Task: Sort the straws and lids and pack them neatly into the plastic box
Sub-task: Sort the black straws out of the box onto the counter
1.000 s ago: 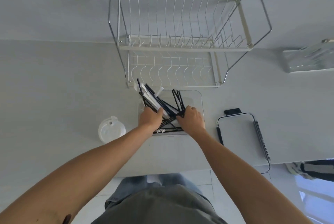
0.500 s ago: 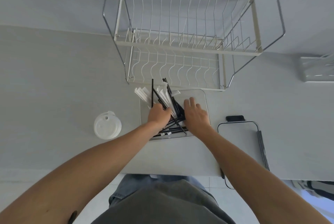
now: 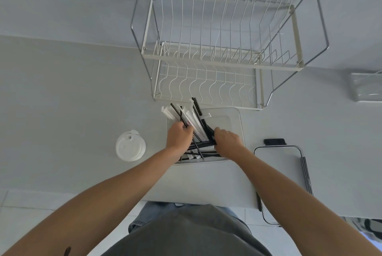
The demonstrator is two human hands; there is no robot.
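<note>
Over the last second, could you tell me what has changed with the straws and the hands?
The left hand has gathered the fanned-out straws into a tighter, more upright bundle that pokes over the far-left edge of the plastic box. The right hand opened briefly, then closed again on the bundle's lower end. The stack of lids stays on the counter left of the box, untouched, and the dish rack has not moved.

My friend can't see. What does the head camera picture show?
Two bare hands, the left hand and right hand, gather a messy bunch of black and paper-wrapped straws in a clear plastic box on a pale counter. A stack of white cup lids sits to the left, and an empty wire dish rack stands behind the box.
</note>
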